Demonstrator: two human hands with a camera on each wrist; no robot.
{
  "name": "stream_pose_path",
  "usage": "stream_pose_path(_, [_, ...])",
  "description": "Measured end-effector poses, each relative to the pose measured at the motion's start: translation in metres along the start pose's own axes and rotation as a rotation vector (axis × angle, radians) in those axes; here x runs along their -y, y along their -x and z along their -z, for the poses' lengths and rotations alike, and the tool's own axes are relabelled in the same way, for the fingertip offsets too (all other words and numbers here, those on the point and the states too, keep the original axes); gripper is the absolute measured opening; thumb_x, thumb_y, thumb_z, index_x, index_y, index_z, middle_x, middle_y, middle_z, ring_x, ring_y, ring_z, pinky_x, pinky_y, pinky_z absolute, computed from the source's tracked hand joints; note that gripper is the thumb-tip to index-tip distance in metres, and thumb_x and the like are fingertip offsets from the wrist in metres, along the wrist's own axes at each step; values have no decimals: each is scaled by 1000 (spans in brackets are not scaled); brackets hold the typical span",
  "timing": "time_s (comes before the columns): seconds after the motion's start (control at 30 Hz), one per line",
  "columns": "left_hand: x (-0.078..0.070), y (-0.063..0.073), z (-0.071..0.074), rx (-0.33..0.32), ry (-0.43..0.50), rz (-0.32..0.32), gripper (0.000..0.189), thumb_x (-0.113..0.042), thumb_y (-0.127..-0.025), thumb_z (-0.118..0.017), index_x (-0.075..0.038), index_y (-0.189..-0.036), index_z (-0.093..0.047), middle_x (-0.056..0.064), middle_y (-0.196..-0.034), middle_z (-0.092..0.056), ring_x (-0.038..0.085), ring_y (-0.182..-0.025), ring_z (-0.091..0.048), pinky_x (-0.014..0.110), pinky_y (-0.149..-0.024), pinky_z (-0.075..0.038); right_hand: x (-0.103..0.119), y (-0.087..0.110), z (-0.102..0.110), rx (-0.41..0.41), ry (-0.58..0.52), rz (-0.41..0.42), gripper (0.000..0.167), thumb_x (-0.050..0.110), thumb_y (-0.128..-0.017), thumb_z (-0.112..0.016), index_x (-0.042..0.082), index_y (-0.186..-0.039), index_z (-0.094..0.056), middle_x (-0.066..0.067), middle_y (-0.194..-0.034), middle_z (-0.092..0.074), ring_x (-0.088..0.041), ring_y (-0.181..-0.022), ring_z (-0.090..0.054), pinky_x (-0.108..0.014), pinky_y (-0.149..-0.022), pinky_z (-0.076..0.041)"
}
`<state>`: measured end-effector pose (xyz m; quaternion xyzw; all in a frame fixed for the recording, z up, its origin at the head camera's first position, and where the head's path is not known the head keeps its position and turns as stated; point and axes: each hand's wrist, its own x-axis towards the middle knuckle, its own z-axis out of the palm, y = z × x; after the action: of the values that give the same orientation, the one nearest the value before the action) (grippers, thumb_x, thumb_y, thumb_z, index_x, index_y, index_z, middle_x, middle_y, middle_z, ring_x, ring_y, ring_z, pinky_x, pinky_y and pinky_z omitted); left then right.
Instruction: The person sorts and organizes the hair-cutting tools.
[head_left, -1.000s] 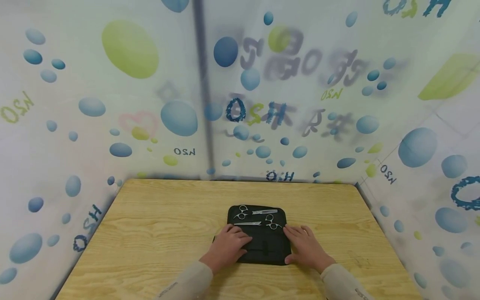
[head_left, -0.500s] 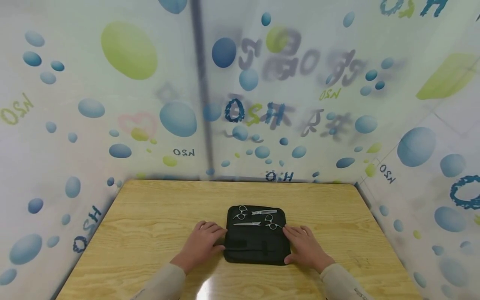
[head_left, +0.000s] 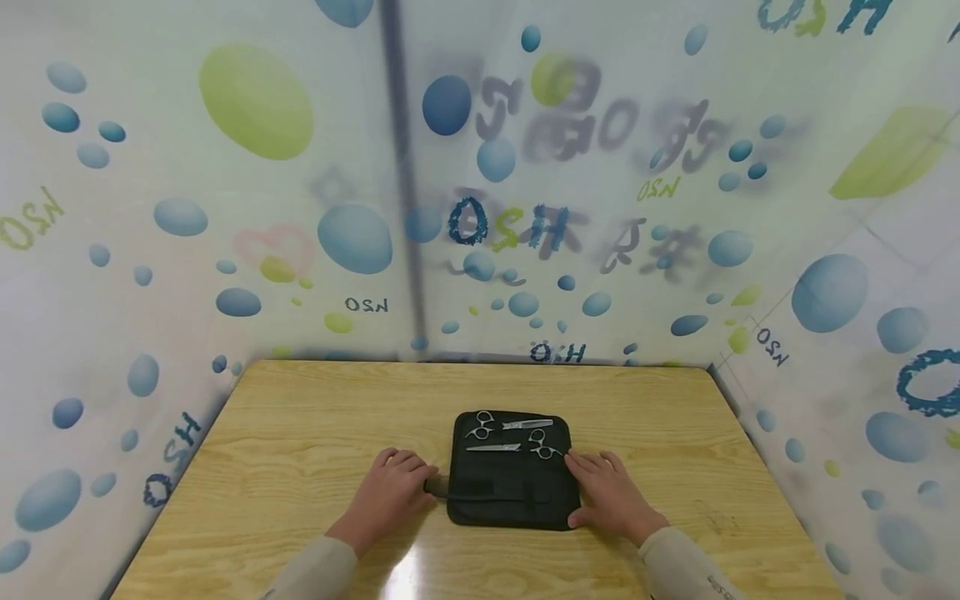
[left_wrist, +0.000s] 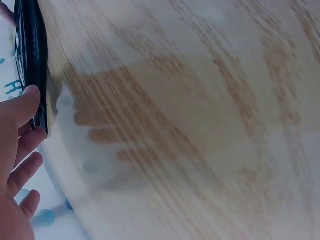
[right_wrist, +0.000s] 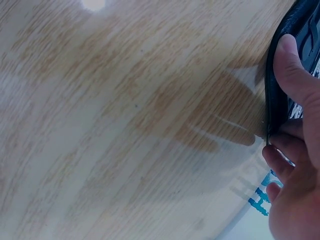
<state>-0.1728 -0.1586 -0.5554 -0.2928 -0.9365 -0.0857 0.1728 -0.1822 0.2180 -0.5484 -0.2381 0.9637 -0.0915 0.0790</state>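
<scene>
A black zip case (head_left: 510, 514) lies spread flat on the wooden table (head_left: 322, 417). Two silver pairs of scissors are set in its upper half: thinning scissors (head_left: 528, 424) with the handles at the left, and straight scissors (head_left: 492, 447) with the handles at the right. From the case's left edge a dark comb (head_left: 438, 485) sticks out; the rest of it is hidden or hard to make out. My left hand (head_left: 386, 496) is beside the comb's outer end, thumb and forefinger near it. My right hand (head_left: 613, 497) rests along the case's right edge, thumb at the lower corner.
A white curtain (head_left: 360, 167) printed with blue and green spots hangs behind the table and at both sides. The table's far edge (head_left: 480, 363) meets it. Light glares on the wood in front of my left hand.
My left hand has drawn left off the case, where it lay one second ago, and uncovered the comb's end. My right hand and the scissors have stayed in place.
</scene>
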Motion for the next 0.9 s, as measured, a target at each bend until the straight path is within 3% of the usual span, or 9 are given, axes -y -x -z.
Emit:
stream_pose_path(0.53, [-6,-5,-3,51,38,3,30,-41,-79,-77,-22,-103,-74,-7,-102,-72,15,-100,-64,43,-96,-46,-1,-1,-2,0,-2,-4,93,49,-73,-78,3,-145,-44,-13,-150,-45,-32,-134,-46,-56,-114,-24])
stream_pose_path(0.9, [-9,-7,-5,39,26,-13,30,-39,-79,-78,-22,-103,-74,-8,-100,-72,14,-99,-63,41,-95,-46,-1,-1,-2,-3,1,-7,92,49,-73,-78,3,-145,-44,-13,-151,-46,-31,-134,-46,-56,-114,-24])
